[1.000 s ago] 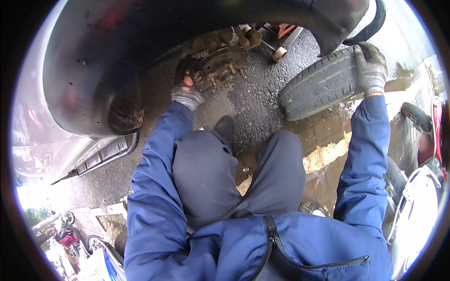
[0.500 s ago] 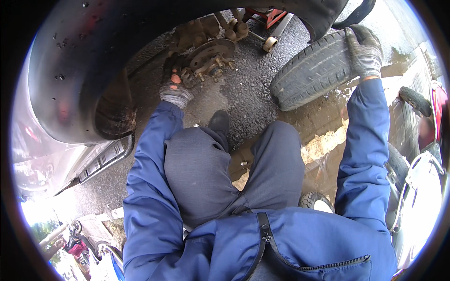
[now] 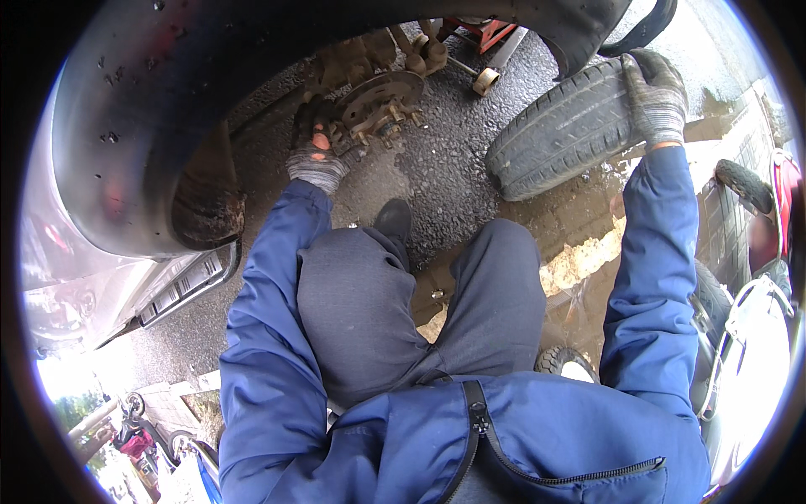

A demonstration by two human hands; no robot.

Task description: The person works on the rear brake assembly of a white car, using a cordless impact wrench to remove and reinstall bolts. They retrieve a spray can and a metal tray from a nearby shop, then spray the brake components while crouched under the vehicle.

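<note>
My left hand point(image 3: 316, 143), in a worn grey glove with orange-pink patches, has its fingers curled at the left side of a rusty wheel hub point(image 3: 382, 105) with studs under the car's black wheel arch point(image 3: 235, 42). What those fingers grip is hidden. My gloved right hand point(image 3: 655, 97) grips the top right of an upright black tyre point(image 3: 562, 134), which stands on the wet asphalt to the right of the hub.
A red jack point(image 3: 483, 32) with a small roller sits behind the hub. The car's silver body point(image 3: 67, 286) is at the left. Scooters point(image 3: 756, 336) crowd the right edge, others the lower left. A small wheel point(image 3: 558, 364) lies behind my right knee.
The view has shifted since a second ago, so the hub and tyre sit higher and further left in it. Both hands keep much the same places on them.
</note>
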